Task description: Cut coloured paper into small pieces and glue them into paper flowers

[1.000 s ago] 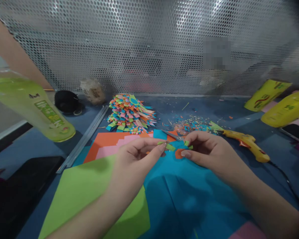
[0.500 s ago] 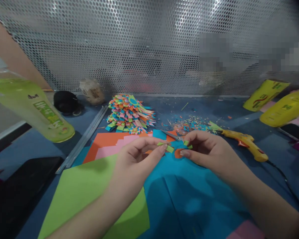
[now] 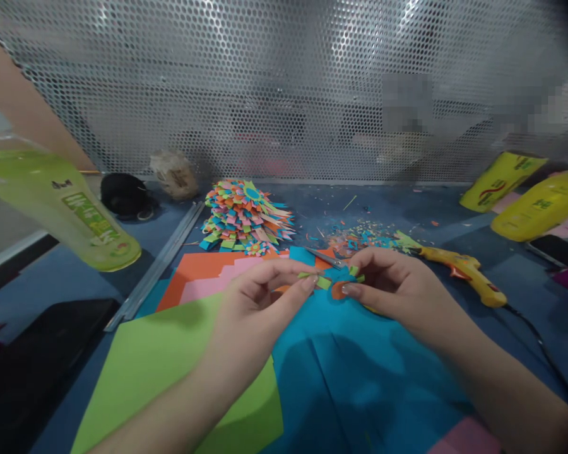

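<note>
Between both hands is a small paper flower with an orange centre, blue round it and green strips at its sides. My left hand pinches a green paper strip at the flower's left side between thumb and forefinger. With thumb and fingers, my right hand grips the flower's right side. Just beyond the flower lie metal scissors, partly hidden. Blue paper sheets spread below the hands, and a green sheet lies under my left forearm.
A fringed multicoloured paper craft stands behind the sheets. Paper scraps and a yellow glue gun with a cord lie to the right. Bottles and a black phone-like slab are at left; yellow containers sit at far right.
Hardly anything differs. Both hands keep the same hold on the paper flower, and the view has shifted very slightly.
</note>
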`<state>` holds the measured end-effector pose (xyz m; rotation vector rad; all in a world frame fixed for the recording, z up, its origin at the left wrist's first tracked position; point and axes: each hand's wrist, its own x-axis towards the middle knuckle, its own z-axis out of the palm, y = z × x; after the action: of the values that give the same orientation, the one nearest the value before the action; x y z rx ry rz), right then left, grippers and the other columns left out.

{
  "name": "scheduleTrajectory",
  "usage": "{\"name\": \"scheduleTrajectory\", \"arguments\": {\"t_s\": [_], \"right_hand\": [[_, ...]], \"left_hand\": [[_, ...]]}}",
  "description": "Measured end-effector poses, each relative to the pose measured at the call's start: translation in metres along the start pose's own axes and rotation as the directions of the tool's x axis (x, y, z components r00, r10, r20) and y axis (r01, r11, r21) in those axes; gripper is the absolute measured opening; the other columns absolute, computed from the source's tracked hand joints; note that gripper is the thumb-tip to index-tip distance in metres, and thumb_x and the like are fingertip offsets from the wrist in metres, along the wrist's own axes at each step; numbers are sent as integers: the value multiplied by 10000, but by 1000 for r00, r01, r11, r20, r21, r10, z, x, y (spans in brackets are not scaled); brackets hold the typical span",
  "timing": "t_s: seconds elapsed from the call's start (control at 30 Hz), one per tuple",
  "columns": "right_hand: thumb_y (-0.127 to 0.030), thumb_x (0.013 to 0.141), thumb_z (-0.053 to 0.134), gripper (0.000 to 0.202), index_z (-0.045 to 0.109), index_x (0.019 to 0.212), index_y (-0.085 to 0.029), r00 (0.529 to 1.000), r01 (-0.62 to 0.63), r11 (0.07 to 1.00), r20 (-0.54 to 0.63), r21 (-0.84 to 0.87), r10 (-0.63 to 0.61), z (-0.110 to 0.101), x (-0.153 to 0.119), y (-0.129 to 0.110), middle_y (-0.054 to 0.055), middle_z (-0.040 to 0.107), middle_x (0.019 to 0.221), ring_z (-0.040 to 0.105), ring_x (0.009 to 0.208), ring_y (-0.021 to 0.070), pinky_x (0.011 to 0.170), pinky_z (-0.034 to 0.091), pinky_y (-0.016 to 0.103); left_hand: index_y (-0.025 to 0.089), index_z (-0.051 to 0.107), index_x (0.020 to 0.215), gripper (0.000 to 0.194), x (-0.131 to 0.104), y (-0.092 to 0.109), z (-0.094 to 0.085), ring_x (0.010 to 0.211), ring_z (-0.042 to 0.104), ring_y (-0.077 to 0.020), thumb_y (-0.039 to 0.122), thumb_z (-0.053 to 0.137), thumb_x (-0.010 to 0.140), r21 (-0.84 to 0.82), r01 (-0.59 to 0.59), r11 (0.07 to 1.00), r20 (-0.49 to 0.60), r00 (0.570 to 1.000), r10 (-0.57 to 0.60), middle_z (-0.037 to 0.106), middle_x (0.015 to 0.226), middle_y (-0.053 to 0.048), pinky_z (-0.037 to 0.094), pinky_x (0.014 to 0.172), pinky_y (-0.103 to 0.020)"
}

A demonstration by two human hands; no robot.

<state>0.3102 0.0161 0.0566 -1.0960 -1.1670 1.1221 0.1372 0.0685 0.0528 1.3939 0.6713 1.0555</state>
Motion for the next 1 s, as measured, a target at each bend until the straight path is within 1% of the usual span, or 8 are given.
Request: {"name": "scheduleTrajectory", "arguments": {"t_s": [0.2, 0.47, 0.63, 0.77, 0.9, 0.97, 1.0], "right_hand": [[-115, 684, 719, 158, 604, 718, -218, 1000, -4, 1000, -1, -12, 4, 0, 0, 0, -84, 669, 671, 651, 661, 48, 588, 483, 103], [-182, 681, 750, 161, 615, 762, -212, 1000, 3, 1000, 18, -22, -2, -1, 1, 2, -60, 679, 718, 661, 700, 73, 635, 502, 137], [-169, 694, 737, 150, 607, 752, -217, 1000, 2, 1000, 21, -4, -2, -1, 1, 2, -70, 679, 713, 659, 699, 62, 628, 496, 124], [-182, 694, 737, 156, 598, 753, -220, 1000, 16, 999, 21, -29, -16, -2, 0, 3, -71, 669, 720, 647, 698, 55, 625, 483, 122], [-215, 690, 729, 160, 585, 758, -225, 998, 59, 991, 14, -119, -58, -3, 2, 6, -58, 629, 719, 623, 685, 77, 603, 473, 163], [-237, 704, 711, 139, 584, 762, -231, 991, 123, 963, -23, -240, -132, -3, 2, 7, -47, 597, 713, 596, 653, 95, 565, 462, 195], [-233, 720, 694, 115, 587, 763, -231, 978, 181, 927, -43, -328, -206, -2, 2, 6, -36, 586, 724, 584, 654, 105, 546, 454, 207]], "left_hand": [[260, 709, 725, 111, 2, 0, 1, 484, 538, -1, 152, 682, 733, -43, 7, 999, 11, 1000, -7, 690, 645, 80, 414, 462, -56], [265, 705, 745, 119, 0, -1, 1, 544, 566, 2, 153, 667, 754, -69, -12, 998, 38, 999, 14, 693, 691, 86, 420, 505, -51], [262, 695, 758, 106, 0, -1, -1, 535, 530, 3, 163, 657, 765, -28, -24, 999, 40, 999, 25, 657, 676, 85, 405, 514, -61], [239, 675, 758, 66, 0, -2, -1, 539, 498, -9, 177, 654, 767, -19, -12, 1000, 52, 999, 13, 628, 692, 69, 389, 508, -87], [218, 640, 781, 41, -1, -3, -3, 585, 517, -36, 184, 650, 762, -102, 8, 995, 79, 997, 0, 620, 729, 49, 389, 521, -127], [214, 619, 817, 55, 0, -1, -4, 676, 554, -77, 208, 630, 764, -158, 43, 987, 84, 996, -30, 629, 756, 26, 394, 528, -151], [211, 606, 838, 74, 0, 1, -4, 716, 560, -97, 226, 614, 766, -187, 72, 980, 83, 995, -58, 632, 770, 12, 395, 523, -162]]}}
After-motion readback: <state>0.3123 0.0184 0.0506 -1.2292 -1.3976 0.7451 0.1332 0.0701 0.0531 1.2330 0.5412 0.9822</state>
